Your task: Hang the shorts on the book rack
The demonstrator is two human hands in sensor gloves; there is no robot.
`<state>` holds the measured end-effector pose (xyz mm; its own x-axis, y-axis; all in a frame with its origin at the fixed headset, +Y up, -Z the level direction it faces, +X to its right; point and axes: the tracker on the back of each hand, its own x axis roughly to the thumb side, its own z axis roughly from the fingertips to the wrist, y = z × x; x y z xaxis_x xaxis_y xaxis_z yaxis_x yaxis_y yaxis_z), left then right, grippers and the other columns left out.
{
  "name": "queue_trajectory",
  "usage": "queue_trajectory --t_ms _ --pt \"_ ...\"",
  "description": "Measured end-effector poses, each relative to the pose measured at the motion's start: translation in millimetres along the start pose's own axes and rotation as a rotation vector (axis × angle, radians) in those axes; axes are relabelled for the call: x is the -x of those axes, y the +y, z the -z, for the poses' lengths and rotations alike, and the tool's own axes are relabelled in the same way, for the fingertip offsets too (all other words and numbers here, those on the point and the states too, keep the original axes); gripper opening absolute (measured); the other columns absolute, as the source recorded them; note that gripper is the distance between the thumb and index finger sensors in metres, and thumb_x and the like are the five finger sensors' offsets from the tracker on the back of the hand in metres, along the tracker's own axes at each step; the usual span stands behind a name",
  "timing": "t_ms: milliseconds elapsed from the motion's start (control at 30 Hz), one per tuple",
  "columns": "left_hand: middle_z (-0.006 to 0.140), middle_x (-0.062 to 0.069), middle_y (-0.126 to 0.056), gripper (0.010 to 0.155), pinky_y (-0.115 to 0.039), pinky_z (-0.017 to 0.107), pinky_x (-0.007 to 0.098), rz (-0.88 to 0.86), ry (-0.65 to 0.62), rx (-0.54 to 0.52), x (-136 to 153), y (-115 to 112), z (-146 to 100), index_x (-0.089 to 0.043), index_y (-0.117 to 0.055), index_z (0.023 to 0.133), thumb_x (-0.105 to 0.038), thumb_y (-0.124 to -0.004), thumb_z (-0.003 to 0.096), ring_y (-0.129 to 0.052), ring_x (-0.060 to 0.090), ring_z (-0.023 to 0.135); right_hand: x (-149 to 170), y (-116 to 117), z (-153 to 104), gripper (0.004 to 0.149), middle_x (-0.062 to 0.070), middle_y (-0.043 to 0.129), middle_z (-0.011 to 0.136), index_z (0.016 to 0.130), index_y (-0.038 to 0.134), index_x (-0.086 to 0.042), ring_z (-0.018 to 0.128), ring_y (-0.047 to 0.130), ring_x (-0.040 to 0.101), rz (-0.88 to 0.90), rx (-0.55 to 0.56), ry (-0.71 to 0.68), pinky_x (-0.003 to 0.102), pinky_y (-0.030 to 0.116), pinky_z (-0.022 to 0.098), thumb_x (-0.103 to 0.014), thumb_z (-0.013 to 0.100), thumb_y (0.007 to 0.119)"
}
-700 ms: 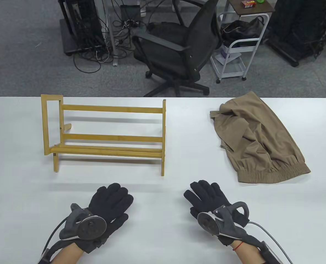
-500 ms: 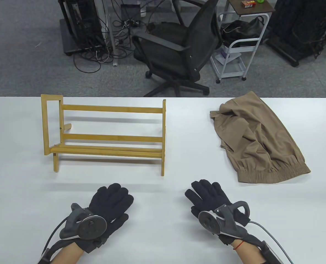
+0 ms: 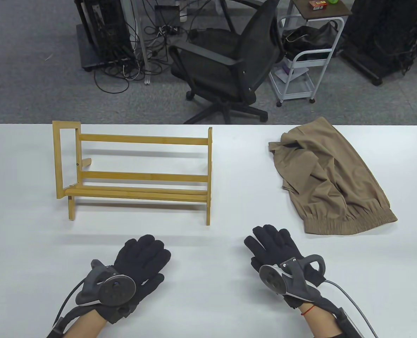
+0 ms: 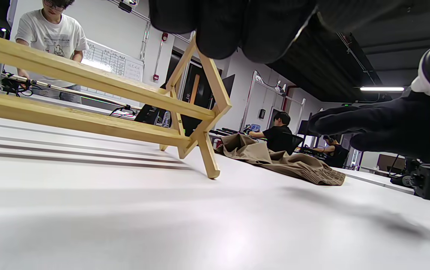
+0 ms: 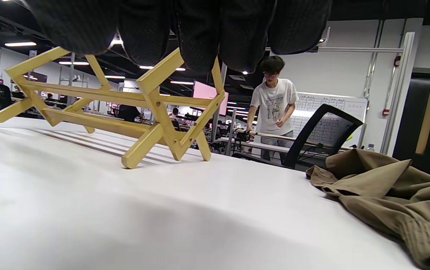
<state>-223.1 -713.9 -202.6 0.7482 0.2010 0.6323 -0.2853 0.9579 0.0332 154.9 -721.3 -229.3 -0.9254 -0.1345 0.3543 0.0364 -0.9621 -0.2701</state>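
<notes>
Crumpled khaki shorts lie on the white table at the right, elastic waistband toward me; they also show in the left wrist view and the right wrist view. A wooden book rack stands upright at the left, also seen in the left wrist view and the right wrist view. My left hand rests flat on the table, empty, in front of the rack. My right hand is open and empty, a little off the table, left of and in front of the waistband.
Beyond the table's far edge stand a black office chair and a white trolley on the floor. The table is bare between rack and shorts.
My right hand has moved a little to the right and forward, toward the shorts. The left hand, rack and shorts have not moved.
</notes>
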Motion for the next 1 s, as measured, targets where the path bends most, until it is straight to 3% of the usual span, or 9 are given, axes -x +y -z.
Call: queue_trajectory --t_ms 500,1000 --pt "0.113 0.001 -0.065 0.06 -0.047 0.072 0.062 0.002 -0.029 -0.014 -2 1 -1 -0.029 -0.07 0.103 -0.054 -0.063 0.0485 -0.056 0.034 0.11 57 10 15 0.056 -0.009 0.057 0.116 0.099 0.058 -0.044 0.11 0.062 0.022 -0.084 -0.004 0.199 0.046 0.056 0.081 -0.058 0.045 0.065" --pt "0.113 0.001 -0.066 0.06 -0.048 0.072 0.062 -0.001 -0.021 -0.02 0 1 -1 -0.029 -0.07 0.103 -0.054 -0.063 0.0485 -0.057 0.034 0.11 159 43 24 0.058 -0.009 0.049 0.119 0.101 0.055 -0.046 0.113 0.053 0.022 -0.106 -0.146 0.558 0.047 0.05 0.084 -0.059 0.045 0.064"
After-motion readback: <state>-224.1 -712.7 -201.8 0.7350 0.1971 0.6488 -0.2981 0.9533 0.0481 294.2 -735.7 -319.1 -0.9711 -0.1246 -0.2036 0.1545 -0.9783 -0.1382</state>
